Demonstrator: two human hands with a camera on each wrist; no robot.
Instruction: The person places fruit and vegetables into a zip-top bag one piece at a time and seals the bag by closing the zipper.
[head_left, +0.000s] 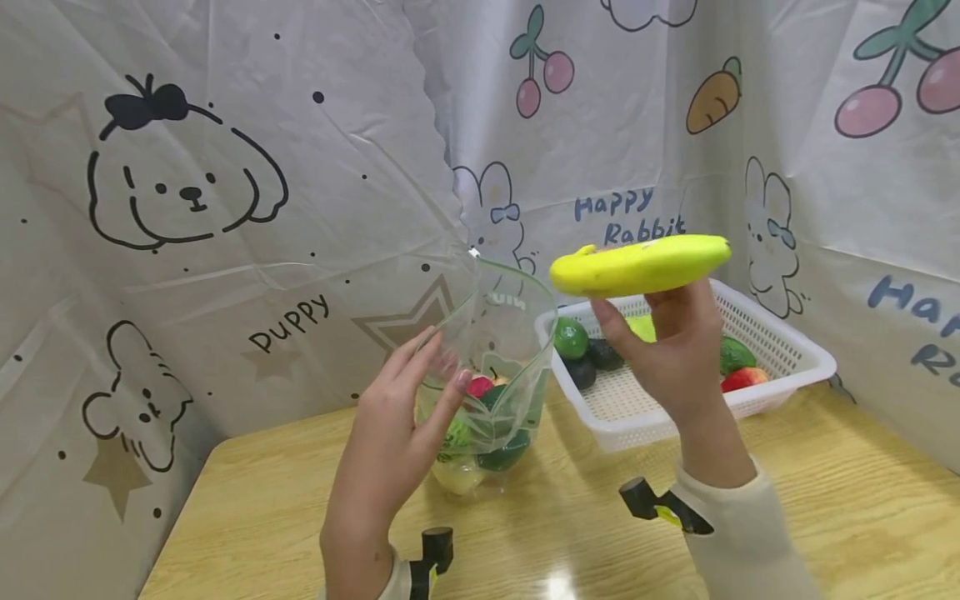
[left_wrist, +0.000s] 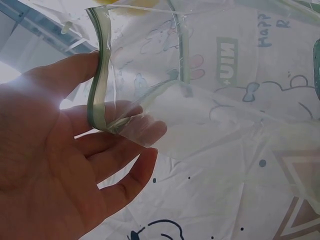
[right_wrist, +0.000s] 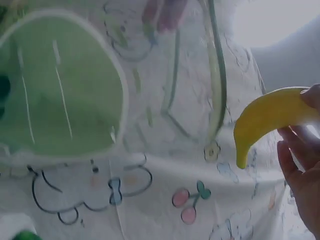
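A clear zip-top bag [head_left: 525, 392] with a green rim stands open on the table, and pieces of produce show in its lower part. At its left side, my left hand [head_left: 405, 433] holds the rim; in the left wrist view the green zip strip [left_wrist: 102, 75] lies against the fingers, and some fingertips show through the film. My right hand [head_left: 675, 350] grips a yellow banana [head_left: 641, 265], raised to the right of the bag mouth and above a white basket. The right wrist view shows the banana [right_wrist: 270, 112] apart from the bag, its tip pointing down.
Behind and to the right, the white perforated basket [head_left: 802, 367] holds a green round fruit [head_left: 570, 338], dark avocado-like pieces [head_left: 603, 356] and a red-orange fruit [head_left: 745, 379]. The wooden table [head_left: 262, 517] meets a printed cloth [head_left: 225, 333] hung around it.
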